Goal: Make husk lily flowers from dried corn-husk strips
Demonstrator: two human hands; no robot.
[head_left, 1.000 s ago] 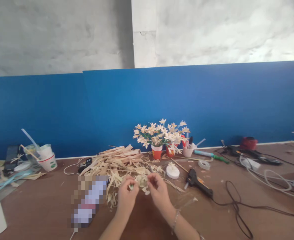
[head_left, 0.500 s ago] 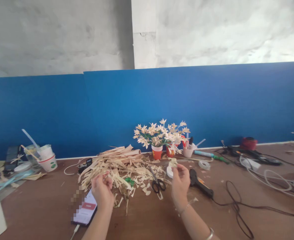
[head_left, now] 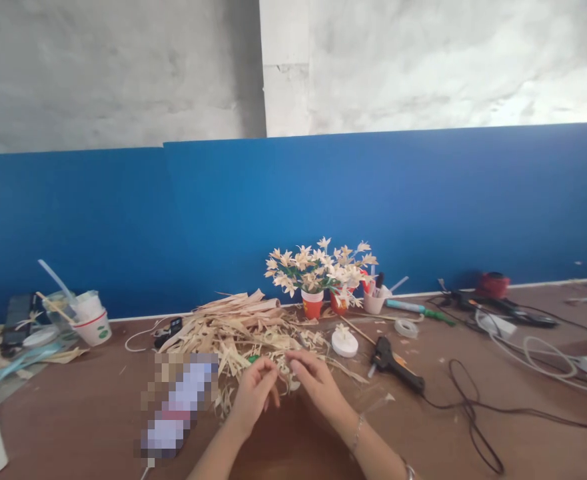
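My left hand (head_left: 257, 392) and my right hand (head_left: 318, 381) are close together over the front of a heap of dried husk strips (head_left: 238, 327). Both are closed, thumb against fingers, with the fingertips nearly meeting. Whatever the tips hold, if anything, is too small to make out. Pale cut petals (head_left: 293, 384) lie just behind the fingers. A small cream flower (head_left: 344, 331) rests on a round white lid (head_left: 344, 345) beyond my right hand. The scissors are mostly hidden by that hand.
Red-and-white cups (head_left: 312, 307) hold husk flowers (head_left: 318, 267) by the blue partition (head_left: 373, 200). At right are a black glue gun (head_left: 398, 369), its cable, a tape roll (head_left: 406, 328) and white cords. At left are a blurred phone (head_left: 180, 407) and a paper cup (head_left: 94, 329).
My right hand has left the white lid and come leftward; a flower now stands on the lid. My left hand has moved right from beside the phone to meet it.
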